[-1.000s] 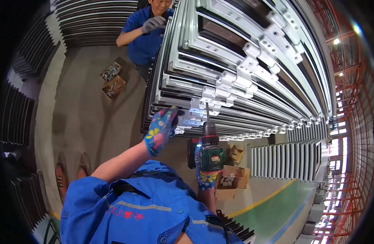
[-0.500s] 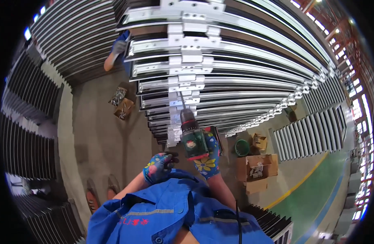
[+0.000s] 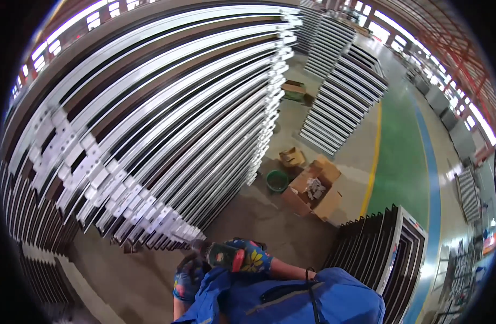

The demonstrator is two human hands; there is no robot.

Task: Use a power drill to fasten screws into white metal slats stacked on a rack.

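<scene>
My right hand point(image 3: 254, 257), in a blue flowered work glove, is closed round a dark green cordless drill point(image 3: 222, 256) with a red base. Its nose points left, close to the lower end of a row of silver brackets point(image 3: 160, 217) on stacked metal frames point(image 3: 167, 108). Whether the bit touches a bracket is too blurred to tell. My left hand point(image 3: 187, 278), in a matching glove with dark fingers, is beside the drill, low in front of my blue jacket. Its fingers are curled together; anything inside them is hidden.
Right of the stack stand an open carton point(image 3: 318, 189) with small pale parts, a smaller box point(image 3: 292, 157) and a green basket point(image 3: 277, 181). Dark frames point(image 3: 372, 248) stand close at my right. Another frame stack point(image 3: 339, 100) is beyond, beside a green walkway point(image 3: 396, 151).
My view has swung to the right, so the stack now lies to the left. The drill has turned from pointing away to pointing left; both hands appear lower in view.
</scene>
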